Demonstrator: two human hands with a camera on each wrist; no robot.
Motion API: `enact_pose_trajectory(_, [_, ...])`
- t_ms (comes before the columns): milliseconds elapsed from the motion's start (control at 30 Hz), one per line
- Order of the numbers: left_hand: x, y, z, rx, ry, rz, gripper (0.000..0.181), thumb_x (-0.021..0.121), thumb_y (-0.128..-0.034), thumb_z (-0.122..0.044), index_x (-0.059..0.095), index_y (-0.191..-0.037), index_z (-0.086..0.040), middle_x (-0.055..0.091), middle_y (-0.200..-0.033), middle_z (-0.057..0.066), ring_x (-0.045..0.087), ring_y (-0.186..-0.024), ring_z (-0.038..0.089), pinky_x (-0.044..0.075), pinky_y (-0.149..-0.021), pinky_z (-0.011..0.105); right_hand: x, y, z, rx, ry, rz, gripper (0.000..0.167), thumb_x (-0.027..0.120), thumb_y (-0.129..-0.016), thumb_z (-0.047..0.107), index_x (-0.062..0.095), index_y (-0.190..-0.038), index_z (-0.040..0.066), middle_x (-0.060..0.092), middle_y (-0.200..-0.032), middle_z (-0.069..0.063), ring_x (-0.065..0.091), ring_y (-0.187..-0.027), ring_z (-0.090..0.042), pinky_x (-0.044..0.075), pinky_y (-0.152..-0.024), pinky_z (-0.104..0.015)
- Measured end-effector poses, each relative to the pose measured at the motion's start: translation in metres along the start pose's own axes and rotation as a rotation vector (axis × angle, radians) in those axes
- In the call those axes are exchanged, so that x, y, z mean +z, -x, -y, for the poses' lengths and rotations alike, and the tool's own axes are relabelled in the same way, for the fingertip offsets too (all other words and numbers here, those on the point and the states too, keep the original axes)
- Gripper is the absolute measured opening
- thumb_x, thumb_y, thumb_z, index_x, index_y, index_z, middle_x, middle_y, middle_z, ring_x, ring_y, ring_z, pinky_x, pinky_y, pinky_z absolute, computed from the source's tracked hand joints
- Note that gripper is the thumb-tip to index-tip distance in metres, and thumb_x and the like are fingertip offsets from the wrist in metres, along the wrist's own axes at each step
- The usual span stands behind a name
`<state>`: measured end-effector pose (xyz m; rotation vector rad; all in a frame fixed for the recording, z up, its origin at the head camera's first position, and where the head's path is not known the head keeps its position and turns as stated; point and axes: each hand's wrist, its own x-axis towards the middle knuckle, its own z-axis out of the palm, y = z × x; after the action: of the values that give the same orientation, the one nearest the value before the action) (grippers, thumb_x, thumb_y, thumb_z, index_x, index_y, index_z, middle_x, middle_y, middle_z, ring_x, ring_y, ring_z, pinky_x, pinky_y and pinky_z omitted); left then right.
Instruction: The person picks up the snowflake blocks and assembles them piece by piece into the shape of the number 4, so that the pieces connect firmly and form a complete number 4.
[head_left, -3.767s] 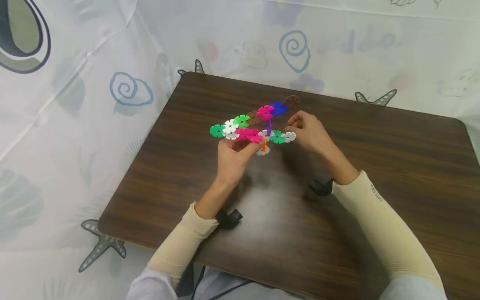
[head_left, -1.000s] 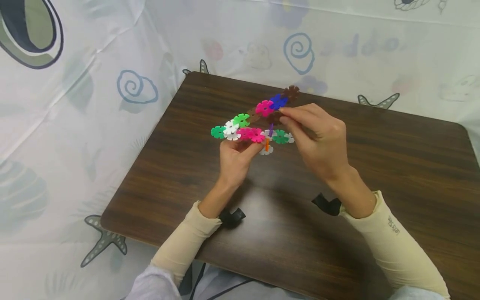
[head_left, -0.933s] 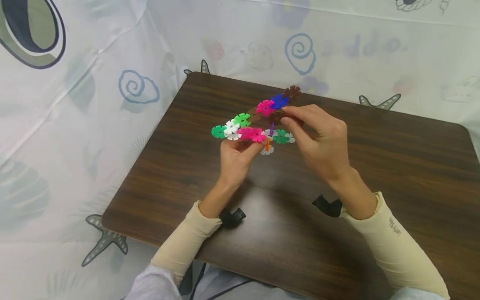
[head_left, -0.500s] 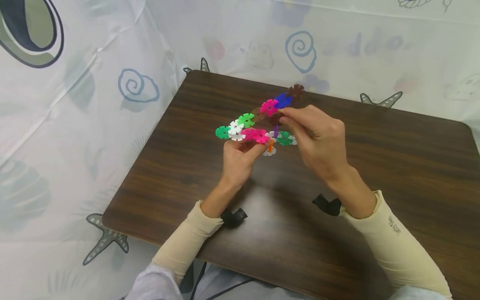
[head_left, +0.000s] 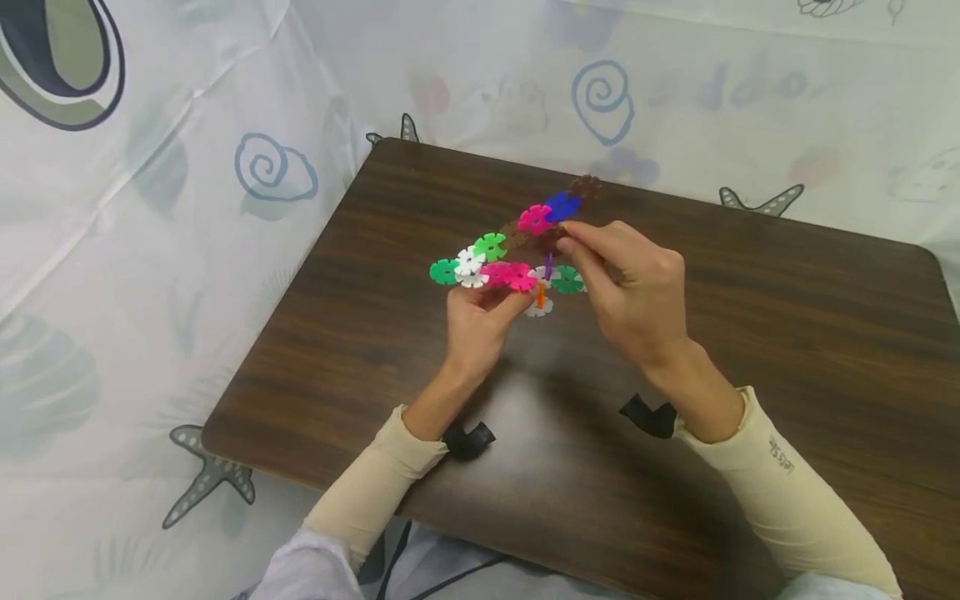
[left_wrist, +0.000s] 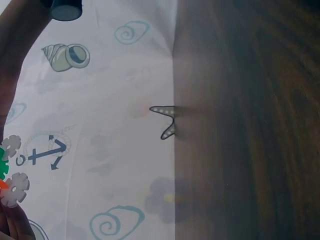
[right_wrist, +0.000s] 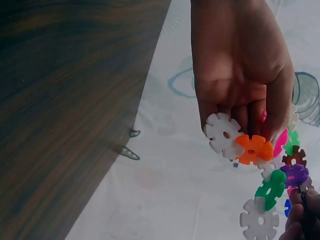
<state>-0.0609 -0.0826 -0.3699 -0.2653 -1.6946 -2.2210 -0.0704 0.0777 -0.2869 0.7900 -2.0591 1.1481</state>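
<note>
In the head view a chain of notched plastic flower discs is held above the table: green (head_left: 444, 272), white (head_left: 471, 260), light green (head_left: 490, 247), pink (head_left: 535, 220), blue (head_left: 562, 206) and brown among them. My left hand (head_left: 476, 333) grips it from below near the lower pink discs (head_left: 519, 277). My right hand (head_left: 637, 283) pinches a brown disc (head_left: 551, 241) just above the upright purple disc (head_left: 548, 267). An orange disc (head_left: 541, 295) joins a white one beneath. In the right wrist view my right fingertips (right_wrist: 302, 212) are close to the purple disc; their contact is partly hidden.
The dark wood-grain table (head_left: 337, 367) lies below both hands. A white patterned cloth (head_left: 480, 75) hangs behind it and at the left. Black wrist-camera mounts (head_left: 468, 440) stick out from under both sleeves.
Since the oldest frame my right hand has moved inward from the chain's right end, and a brown disc now shows in its fingertips at the purple disc. Over the last second both hands barely shift.
</note>
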Motion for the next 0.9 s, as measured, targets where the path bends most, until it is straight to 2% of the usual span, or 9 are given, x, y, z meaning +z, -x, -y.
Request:
enact_pose_trajectory(167, [-0.001,-0.002,-0.001,0.013,0.003,0.004,0.026,0.074,-0.0861,0.005,0.067,-0.108,0.017,0.074,-0.091,-0.015,0.069,-0.080,0.009,0.059,-0.075,0.023,-0.003,0.002,0.000,0.057,-0.033,-0.021,0.023,0.082,-0.085,0.001,0.080,-0.107,-0.001,0.073,-0.076,-0.015,0.055,-0.066,-0.010,0.043,-0.064,-0.011])
enact_pose_trajectory(233, [-0.001,-0.003,-0.002,0.015,0.005,0.010,0.026,0.074,-0.0858,0.005,0.067,-0.107,0.017,0.074,-0.091,-0.016,0.068,-0.079,0.009,0.058,-0.074,0.023,-0.004,0.003,-0.001,0.067,-0.049,-0.036,0.021,0.082,-0.085,0.002,0.080,-0.106,0.000,0.074,-0.077,-0.014,0.054,-0.065,-0.007,0.041,-0.062,-0.011])
enact_pose_trajectory(367, [-0.001,-0.003,-0.003,0.013,0.011,0.023,0.024,0.073,-0.0861,0.005,0.067,-0.106,0.017,0.074,-0.091,-0.014,0.068,-0.080,0.009,0.058,-0.075,0.023,-0.008,0.002,-0.004,0.090,-0.080,-0.098,0.012,0.075,-0.092,0.006,0.081,-0.101,0.000,0.076,-0.080,-0.014,0.054,-0.066,-0.003,0.040,-0.061,-0.015])
enact_pose_trajectory(467, [-0.002,-0.003,-0.004,0.018,0.007,0.036,0.022,0.073,-0.0862,0.005,0.068,-0.105,0.016,0.074,-0.091,-0.013,0.067,-0.081,0.011,0.058,-0.075,0.024,-0.012,-0.002,-0.007,0.140,-0.099,-0.135,0.016,0.071,-0.095,0.009,0.079,-0.107,0.001,0.077,-0.089,-0.013,0.059,-0.074,-0.003,0.046,-0.070,-0.017])
enact_pose_trajectory(633, [-0.001,-0.001,-0.004,0.003,0.018,0.052,0.023,0.074,-0.0850,0.007,0.067,-0.105,0.018,0.074,-0.089,-0.013,0.068,-0.078,0.010,0.058,-0.072,0.023,-0.012,-0.012,-0.012,0.240,-0.165,-0.056,0.030,0.069,-0.097,0.008,0.071,-0.126,0.004,0.073,-0.103,-0.011,0.062,-0.088,-0.010,0.050,-0.084,-0.020])
enact_pose_trajectory(767, [-0.001,0.000,-0.002,0.001,0.018,0.064,0.025,0.073,-0.0853,0.006,0.067,-0.107,0.018,0.074,-0.090,-0.015,0.068,-0.077,0.009,0.058,-0.072,0.023,-0.009,-0.014,-0.013,0.263,-0.198,-0.034,0.024,0.067,-0.098,0.006,0.072,-0.121,0.001,0.074,-0.103,-0.012,0.066,-0.091,-0.011,0.052,-0.086,-0.022])
enact_pose_trajectory(900, [-0.004,0.001,0.000,0.004,0.017,0.065,0.025,0.073,-0.0856,0.005,0.067,-0.106,0.017,0.074,-0.090,-0.015,0.067,-0.077,0.010,0.058,-0.072,0.024,-0.007,-0.015,-0.012,0.259,-0.165,-0.027,0.019,0.067,-0.099,0.008,0.074,-0.114,0.000,0.076,-0.101,-0.010,0.068,-0.091,-0.008,0.053,-0.087,-0.021])
